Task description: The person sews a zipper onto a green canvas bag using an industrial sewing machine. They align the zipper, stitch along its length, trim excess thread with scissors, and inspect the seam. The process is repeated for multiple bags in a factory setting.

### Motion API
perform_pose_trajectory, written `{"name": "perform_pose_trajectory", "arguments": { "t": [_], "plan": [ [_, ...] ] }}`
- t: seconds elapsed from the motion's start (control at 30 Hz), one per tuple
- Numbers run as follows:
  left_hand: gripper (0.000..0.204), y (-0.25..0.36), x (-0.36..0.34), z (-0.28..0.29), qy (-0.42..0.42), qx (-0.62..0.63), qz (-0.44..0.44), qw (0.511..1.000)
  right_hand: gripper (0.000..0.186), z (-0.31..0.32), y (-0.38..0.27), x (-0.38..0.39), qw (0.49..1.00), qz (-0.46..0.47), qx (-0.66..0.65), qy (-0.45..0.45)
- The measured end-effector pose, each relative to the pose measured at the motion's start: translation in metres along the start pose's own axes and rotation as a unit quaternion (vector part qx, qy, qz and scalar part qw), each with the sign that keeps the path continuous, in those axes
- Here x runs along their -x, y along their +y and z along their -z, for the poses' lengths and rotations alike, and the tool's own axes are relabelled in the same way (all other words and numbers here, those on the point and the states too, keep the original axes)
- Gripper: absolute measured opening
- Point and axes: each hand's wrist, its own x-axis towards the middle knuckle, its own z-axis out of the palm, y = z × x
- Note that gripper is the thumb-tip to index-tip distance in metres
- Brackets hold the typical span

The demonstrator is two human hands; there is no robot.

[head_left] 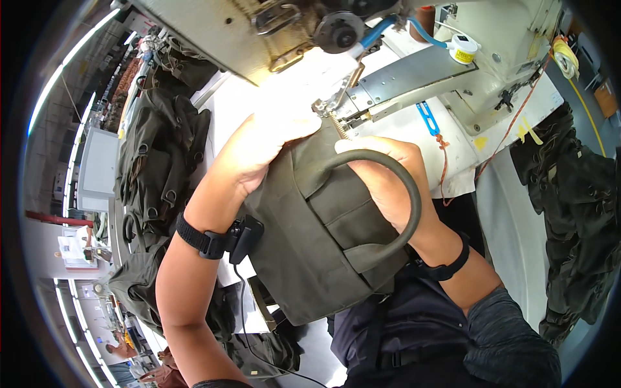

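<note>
An olive-green fabric bag (284,239) hangs tilted between my arms, its upper edge at the needle area of a sewing machine (401,81). My left hand (275,139) grips the bag's upper left edge, close beside the presser foot (326,107); glare washes out part of its fingers. On the other side, my right hand (388,171) is closed on the bag's upper right edge, thumb toward the needle. Its wrist passes behind the bag's rounded handle (414,194), which loops over it. The fingertips under the fabric are hidden.
More dark green bags (158,155) are piled on the left, and others (576,213) hang at the right. A blue plastic piece (428,118) on an orange cord lies on the white table (453,174). A cable (244,323) runs down from my left wrist device.
</note>
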Motion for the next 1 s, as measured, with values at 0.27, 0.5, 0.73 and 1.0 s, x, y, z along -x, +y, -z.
{"name": "perform_pose_trajectory", "arguments": {
  "t": [0.27, 0.5, 0.73, 1.0],
  "plan": [
    [0.068, -0.011, -0.015, 0.015, -0.033, 0.006, -0.047, 0.998, 0.015, 0.002, 0.014, -0.008, 0.997, 0.053, 0.063, 0.008],
    [0.066, -0.012, -0.021, 0.018, -0.045, 0.005, -0.053, 0.998, 0.014, 0.003, 0.016, -0.01, 0.995, 0.036, 0.092, 0.019],
    [0.032, -0.034, -0.04, 0.045, -0.063, -0.005, 0.0, 0.998, 0.015, -0.007, 0.014, -0.013, 0.998, -0.018, 0.026, 0.045],
    [0.04, -0.015, -0.051, 0.063, -0.1, -0.074, 0.021, 0.992, 0.019, -0.015, 0.011, -0.027, 0.997, -0.052, 0.006, 0.049]
  ]
}}
